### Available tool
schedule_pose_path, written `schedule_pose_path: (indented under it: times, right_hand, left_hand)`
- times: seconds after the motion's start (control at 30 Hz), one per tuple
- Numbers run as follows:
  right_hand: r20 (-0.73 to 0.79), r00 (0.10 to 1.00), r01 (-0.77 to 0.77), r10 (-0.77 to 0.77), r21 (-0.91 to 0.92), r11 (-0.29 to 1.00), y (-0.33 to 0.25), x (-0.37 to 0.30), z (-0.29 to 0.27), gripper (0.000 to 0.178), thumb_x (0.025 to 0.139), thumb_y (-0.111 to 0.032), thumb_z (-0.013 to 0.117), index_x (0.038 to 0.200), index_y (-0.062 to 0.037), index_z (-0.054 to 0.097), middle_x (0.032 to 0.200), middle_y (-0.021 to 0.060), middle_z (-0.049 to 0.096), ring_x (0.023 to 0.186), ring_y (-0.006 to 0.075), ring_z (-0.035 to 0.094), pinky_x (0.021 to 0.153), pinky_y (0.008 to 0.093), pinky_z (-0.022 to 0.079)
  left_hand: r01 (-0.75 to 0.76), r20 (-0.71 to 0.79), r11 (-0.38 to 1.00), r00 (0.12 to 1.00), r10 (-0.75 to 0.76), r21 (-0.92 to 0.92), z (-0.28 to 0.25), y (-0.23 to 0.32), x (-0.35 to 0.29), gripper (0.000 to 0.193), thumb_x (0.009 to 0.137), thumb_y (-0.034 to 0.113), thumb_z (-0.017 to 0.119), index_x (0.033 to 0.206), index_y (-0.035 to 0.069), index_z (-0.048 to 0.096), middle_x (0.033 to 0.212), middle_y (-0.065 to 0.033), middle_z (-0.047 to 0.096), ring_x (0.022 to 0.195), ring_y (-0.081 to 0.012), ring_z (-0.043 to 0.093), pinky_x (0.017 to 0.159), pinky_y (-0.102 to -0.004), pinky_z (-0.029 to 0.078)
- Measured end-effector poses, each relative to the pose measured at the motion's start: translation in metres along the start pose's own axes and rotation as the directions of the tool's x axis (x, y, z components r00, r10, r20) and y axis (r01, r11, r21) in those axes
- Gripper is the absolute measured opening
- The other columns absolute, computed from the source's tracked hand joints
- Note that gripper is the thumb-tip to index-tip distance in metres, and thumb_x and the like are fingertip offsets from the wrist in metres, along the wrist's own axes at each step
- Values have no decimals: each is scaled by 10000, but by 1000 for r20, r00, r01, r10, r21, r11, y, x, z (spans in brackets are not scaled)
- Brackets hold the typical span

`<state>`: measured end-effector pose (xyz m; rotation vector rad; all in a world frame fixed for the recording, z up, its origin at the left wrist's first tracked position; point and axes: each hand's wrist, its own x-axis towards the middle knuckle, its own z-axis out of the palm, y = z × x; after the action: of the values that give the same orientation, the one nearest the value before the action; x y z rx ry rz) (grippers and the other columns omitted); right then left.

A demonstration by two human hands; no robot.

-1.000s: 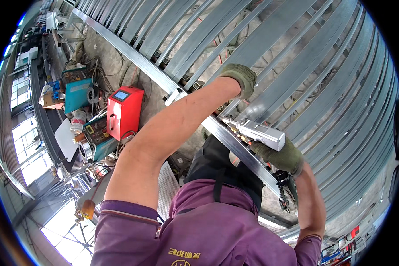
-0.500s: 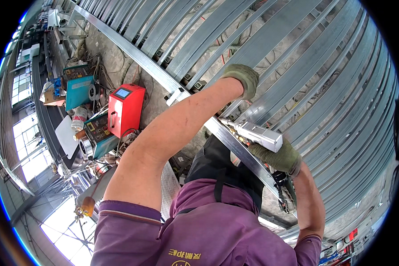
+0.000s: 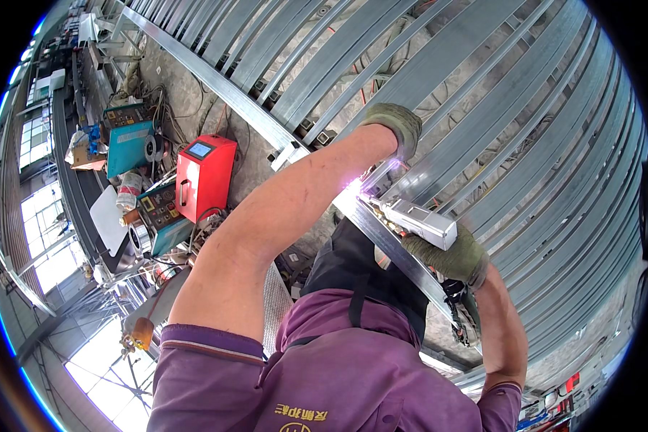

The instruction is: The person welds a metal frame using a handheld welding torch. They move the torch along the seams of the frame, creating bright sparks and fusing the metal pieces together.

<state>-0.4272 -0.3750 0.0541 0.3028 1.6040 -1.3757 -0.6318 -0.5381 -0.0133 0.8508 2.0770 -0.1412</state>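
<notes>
My right hand (image 3: 450, 258), in a green work glove, is closed around a silver, boxy handheld welding gun (image 3: 421, 222). The gun's nozzle points left at a long metal rail (image 3: 385, 243), where a bright white-violet glow with sparks burns close to the joint. Just beyond the glow, my left hand (image 3: 396, 128), gloved alike, is bent over a narrow metal bar (image 3: 482, 70) that meets the rail. The left fingertips are partly hidden by the back of the glove. My left forearm crosses above the rail.
Many parallel metal slats (image 3: 525, 137) spread out to the right and far side. On the left stand a red machine (image 3: 205, 178) with a small screen and teal machines (image 3: 128, 147). Cables lie on the concrete floor (image 3: 183, 79). A hose bundle (image 3: 464, 317) hangs below my right hand.
A bright glow with sparks has appeared at the nozzle's tip on the rail. Both hands have stayed almost in place.
</notes>
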Motion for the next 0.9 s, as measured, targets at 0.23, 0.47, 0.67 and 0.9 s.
schedule_pose_path:
  times: [0.23,0.47,0.67,0.9]
  right_hand:
    - [-6,998,58,-58,-11,998,9,0,-1,466,982,-371,850,1373,-133,762,1143,99,836,997,176,780,913,341,613]
    - [-27,1000,4,-3,40,999,-2,-6,0,435,987,-296,858,1365,-104,761,1161,83,836,1031,143,770,921,325,612]
    - [-20,1000,-8,9,61,998,-7,-9,-1,427,987,-271,861,1363,-97,757,1183,73,832,1049,134,763,923,319,613]
    - [-70,994,91,-88,37,995,7,-8,3,419,1000,-318,850,1361,-123,761,998,9,786,820,88,693,698,299,571]
  left_hand:
    - [5,7,1000,1000,-5,-6,1,0,2,347,967,262,680,1242,99,816,1228,-183,801,1123,-355,779,944,-473,607]
    - [0,2,1000,1000,0,-1,4,-3,4,346,969,258,681,1244,97,817,1233,-180,801,1124,-356,777,952,-472,606]
    - [8,5,1000,1000,-8,-6,5,-3,5,353,974,269,684,1253,98,816,1243,-186,798,1136,-355,773,964,-469,606]
    - [26,-6,1000,1000,-26,-9,5,-2,5,350,988,292,686,1258,111,816,1259,-171,796,1135,-347,771,962,-459,605]
